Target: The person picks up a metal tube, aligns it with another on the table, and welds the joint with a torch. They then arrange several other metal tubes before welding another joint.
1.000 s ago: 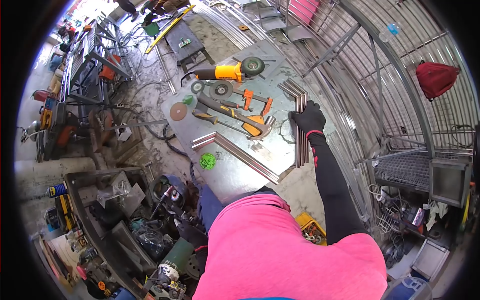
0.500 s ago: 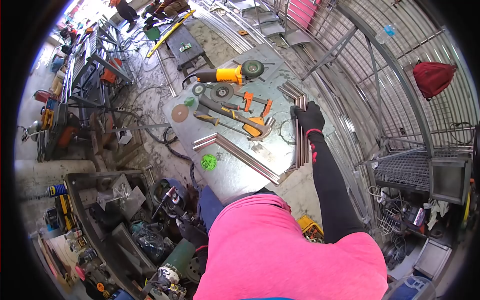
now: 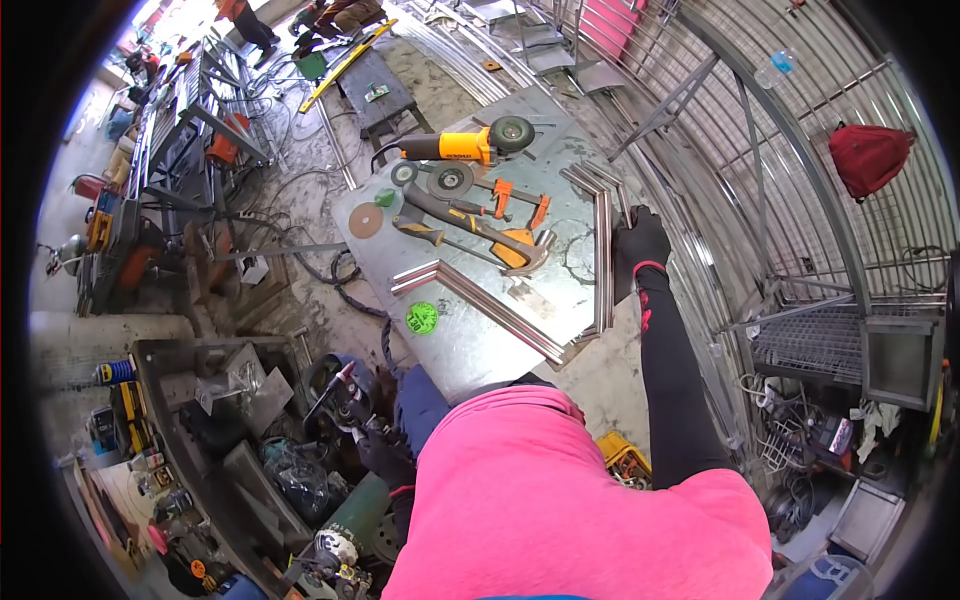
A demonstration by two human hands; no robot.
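Note:
At the right edge of the metal-topped table (image 3: pixel 465 365), my right hand (image 3: pixel 640 243), in a black glove, is closed on a thin bent metal piece (image 3: pixel 626 200). Just left of it lies a stack of bent metal bars (image 3: pixel 604 250). A second set of bent bars (image 3: pixel 490 318) rests nearer the table's front. Low at the left, beside the table, my gloved left hand (image 3: pixel 385 455) is wrapped round a power tool (image 3: pixel 350 395), partly in shadow. A hammer (image 3: pixel 480 228), orange clamp (image 3: pixel 505 200) and yellow grinder (image 3: pixel 455 147) lie on the tabletop.
A dark metal frame with clutter (image 3: pixel 170 430) stands at the lower left. Metal grating (image 3: pixel 810 355) and a barred structure fill the right side, with a red bag (image 3: pixel 868 160) hanging there. Cables (image 3: pixel 345 275) run over the floor left of the table. People crouch at the far top.
My right hand has moved a little right, and a bent piece in it now stands apart from the stack. My left hand and its tool have shifted slightly upward in view.

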